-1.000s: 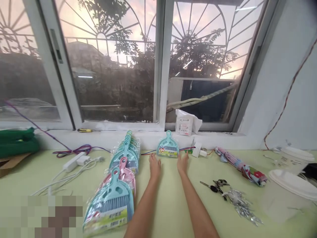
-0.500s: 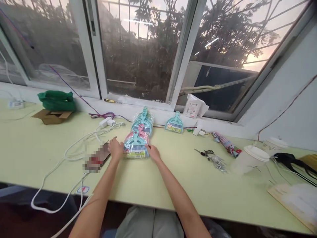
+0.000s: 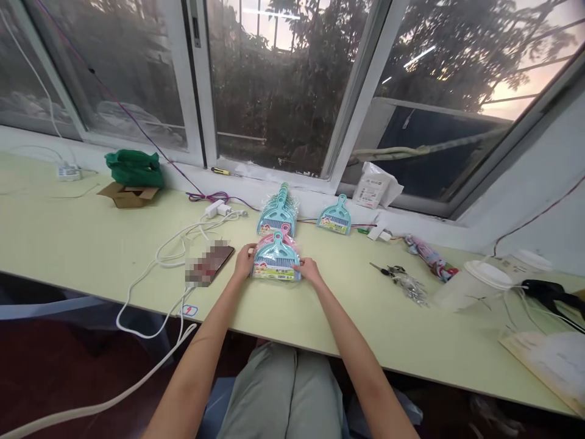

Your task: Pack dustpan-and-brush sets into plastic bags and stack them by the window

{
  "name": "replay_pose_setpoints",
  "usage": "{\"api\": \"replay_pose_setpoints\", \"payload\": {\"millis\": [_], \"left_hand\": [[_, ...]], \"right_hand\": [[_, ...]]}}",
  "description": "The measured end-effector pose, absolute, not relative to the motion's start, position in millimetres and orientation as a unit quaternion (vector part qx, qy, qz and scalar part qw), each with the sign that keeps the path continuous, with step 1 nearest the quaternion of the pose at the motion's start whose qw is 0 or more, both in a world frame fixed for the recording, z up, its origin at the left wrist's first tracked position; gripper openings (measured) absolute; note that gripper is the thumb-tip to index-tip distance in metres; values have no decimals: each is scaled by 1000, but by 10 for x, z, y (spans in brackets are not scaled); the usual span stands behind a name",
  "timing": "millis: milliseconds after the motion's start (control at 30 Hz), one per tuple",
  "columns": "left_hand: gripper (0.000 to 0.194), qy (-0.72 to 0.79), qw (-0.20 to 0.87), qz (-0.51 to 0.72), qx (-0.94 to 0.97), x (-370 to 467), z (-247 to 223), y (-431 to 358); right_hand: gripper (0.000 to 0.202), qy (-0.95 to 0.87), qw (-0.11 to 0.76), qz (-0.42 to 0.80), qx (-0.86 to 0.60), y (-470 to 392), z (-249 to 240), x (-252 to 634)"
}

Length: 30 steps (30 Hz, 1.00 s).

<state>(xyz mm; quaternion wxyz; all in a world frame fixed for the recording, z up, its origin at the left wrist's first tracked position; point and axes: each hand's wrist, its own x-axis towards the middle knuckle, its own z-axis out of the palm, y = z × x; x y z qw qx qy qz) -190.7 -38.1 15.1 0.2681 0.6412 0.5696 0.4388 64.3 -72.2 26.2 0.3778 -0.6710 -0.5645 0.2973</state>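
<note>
A teal toy-sized dustpan and brush set (image 3: 276,256) in clear wrap lies on the table in front of me, its printed label toward me. Behind it shows a pink dustpan set (image 3: 286,229), mostly covered by the teal one. My left hand (image 3: 244,262) is closed at the left edge of the teal set. On the opposite edge, my right hand (image 3: 309,270) pinches the wrap with thumb and fingers. Just beyond, a row of overlapping teal dustpan sets (image 3: 278,213) stretches toward the window. Another teal dustpan set (image 3: 336,216) leans by the sill on the right.
Left of my hands lie a phone (image 3: 214,263) and white cables (image 3: 159,256). Farther left, a green bundle (image 3: 134,167) sits on a cardboard box (image 3: 128,195). To the right are keys (image 3: 395,274), a lidded white cup (image 3: 478,283) and black scissors-like handles (image 3: 548,296).
The camera view has shifted, so the table appears farther right. My left hand's raised fingers have come down and closed on the teal set's left edge. My right hand stays at its right edge.
</note>
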Motion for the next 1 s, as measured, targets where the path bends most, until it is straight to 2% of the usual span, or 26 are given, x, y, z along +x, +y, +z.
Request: {"api": "replay_pose_setpoints", "payload": {"millis": [100, 200, 267, 367, 500, 633, 767, 1000], "left_hand": [[41, 582, 240, 347, 695, -1852, 144, -369], [77, 607, 199, 272, 720, -1766, 202, -310], [92, 636, 167, 243, 713, -1699, 266, -208], [81, 651, 189, 167, 716, -1630, 364, 21], [63, 642, 247, 104, 718, -1640, 432, 249], [55, 688, 199, 166, 678, -1696, 372, 225], [56, 715, 151, 238, 640, -1683, 273, 204], [53, 739, 21, 318, 594, -1294, 197, 632]], "right_hand": [[21, -544, 413, 328, -653, -904, 260, 975], [35, -496, 465, 426, -597, -1152, 220, 1505], [39, -452, 492, 460, -584, -1326, 160, 1886], [46, -391, 543, 456, -587, -1523, 48, 2318], [55, -391, 573, 412, -591, -1592, -44, 2462], [62, -412, 571, 400, -586, -1562, -35, 2359], [61, -400, 580, 390, -593, -1541, -11, 2314], [62, -403, 593, 352, -601, -1476, -40, 2323]]}}
